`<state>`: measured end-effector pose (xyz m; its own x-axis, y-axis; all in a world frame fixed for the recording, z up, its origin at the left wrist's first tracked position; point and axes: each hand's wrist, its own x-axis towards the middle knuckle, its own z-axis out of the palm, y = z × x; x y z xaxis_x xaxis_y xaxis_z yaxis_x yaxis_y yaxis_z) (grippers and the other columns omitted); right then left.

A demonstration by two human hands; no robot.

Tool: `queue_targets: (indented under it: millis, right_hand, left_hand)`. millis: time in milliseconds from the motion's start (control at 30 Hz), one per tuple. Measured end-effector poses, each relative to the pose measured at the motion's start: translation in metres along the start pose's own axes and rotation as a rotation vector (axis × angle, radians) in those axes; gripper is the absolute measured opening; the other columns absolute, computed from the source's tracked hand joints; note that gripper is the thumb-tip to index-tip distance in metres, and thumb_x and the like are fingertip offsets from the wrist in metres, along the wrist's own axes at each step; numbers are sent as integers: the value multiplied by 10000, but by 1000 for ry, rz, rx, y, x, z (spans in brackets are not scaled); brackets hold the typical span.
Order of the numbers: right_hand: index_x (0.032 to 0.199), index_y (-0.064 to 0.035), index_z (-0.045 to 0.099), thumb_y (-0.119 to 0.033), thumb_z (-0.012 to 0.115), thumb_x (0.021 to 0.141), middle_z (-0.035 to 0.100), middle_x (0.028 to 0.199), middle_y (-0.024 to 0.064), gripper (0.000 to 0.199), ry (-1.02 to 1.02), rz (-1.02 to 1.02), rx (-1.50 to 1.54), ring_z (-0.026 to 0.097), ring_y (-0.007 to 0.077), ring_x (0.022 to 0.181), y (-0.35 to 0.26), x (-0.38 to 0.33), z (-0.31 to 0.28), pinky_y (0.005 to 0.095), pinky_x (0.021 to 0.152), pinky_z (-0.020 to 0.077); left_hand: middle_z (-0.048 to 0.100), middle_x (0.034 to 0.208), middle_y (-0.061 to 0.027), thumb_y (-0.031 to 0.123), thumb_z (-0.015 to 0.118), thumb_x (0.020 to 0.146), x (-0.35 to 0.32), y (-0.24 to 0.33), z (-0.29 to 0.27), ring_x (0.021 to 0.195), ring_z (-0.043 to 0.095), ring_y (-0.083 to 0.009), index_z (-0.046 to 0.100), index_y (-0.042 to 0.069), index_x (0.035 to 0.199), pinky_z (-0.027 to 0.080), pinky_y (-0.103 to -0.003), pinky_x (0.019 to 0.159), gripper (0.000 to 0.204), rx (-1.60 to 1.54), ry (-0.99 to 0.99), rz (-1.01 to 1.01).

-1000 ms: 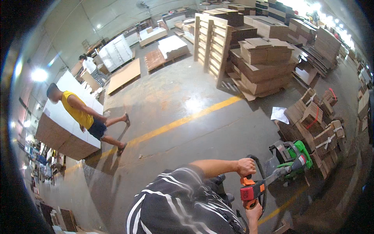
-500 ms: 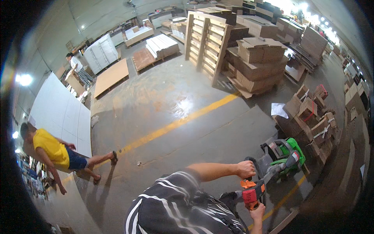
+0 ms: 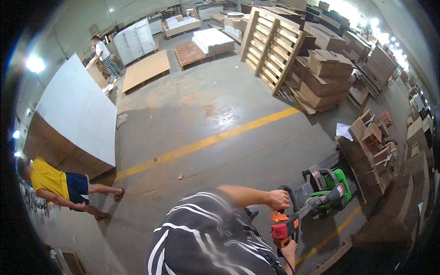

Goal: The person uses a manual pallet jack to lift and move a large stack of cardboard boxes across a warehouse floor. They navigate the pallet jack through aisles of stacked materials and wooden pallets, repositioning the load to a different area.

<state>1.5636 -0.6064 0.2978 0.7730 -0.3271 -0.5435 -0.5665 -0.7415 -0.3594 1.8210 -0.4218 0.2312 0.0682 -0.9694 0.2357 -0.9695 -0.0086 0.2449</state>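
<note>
Both my hands grip the control handle (image 3: pixel 283 225) of a green electric pallet truck (image 3: pixel 338 189). My left hand (image 3: pixel 278 200) is closed round the black loop on the handle's far side. On the near side my right hand (image 3: pixel 289 251) is closed on the orange and black grip, with some fingers hidden. Between the hands sits the handle's red and orange head. A grey tiller arm runs from it to the truck body, which stands beside the stacked cardboard (image 3: pixel 372 156) at the right.
A yellow floor line (image 3: pixel 220 139) crosses ahead. A wooden pallet (image 3: pixel 272 48) leans against stacked cartons (image 3: pixel 321 82). At left a person in a yellow top (image 3: pixel 50 178) walks by a tall white-topped stack (image 3: pixel 80 112). Farther off, another person (image 3: pixel 105 59) stands near low board stacks (image 3: pixel 146 71).
The view has turned left, so the surroundings sit farther right. The handle and my hands appear slightly farther left. The person in yellow has moved farther left in view. My grip stays the same.
</note>
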Motion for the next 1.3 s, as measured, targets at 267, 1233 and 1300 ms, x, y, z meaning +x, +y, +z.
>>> queue_targets:
  millis: [267, 1233, 1300]
  right_hand:
    - [798, 45, 668, -445, 862, 645, 670, 722, 231, 549, 57, -197, 60, 684, 412, 750, -77, -141, 94, 450, 654, 518]
    - [847, -68, 629, -127, 686, 753, 668, 821, 154, 125, 658, -78, -252, 645, 387, 818, -206, -600, 496, 452, 706, 492]
    - [886, -63, 633, -173, 693, 763, 668, 848, 146, 176, 581, -79, -217, 640, 374, 839, -215, -647, 532, 455, 745, 480]
  left_hand:
    - [646, 780, -48, 289, 734, 644, -165, 106, -46, 771, 649, -257, 621, 120, 840, 453, -403, 702, 283, -35, -44, -82]
    - [689, 848, -65, 301, 700, 710, -641, 474, -57, 872, 683, -250, 614, 114, 895, 491, -394, 773, 277, -27, 59, -125]
    - [690, 843, -67, 306, 712, 695, -693, 515, -58, 870, 682, -256, 613, 113, 871, 494, -398, 767, 280, -31, 95, -125]
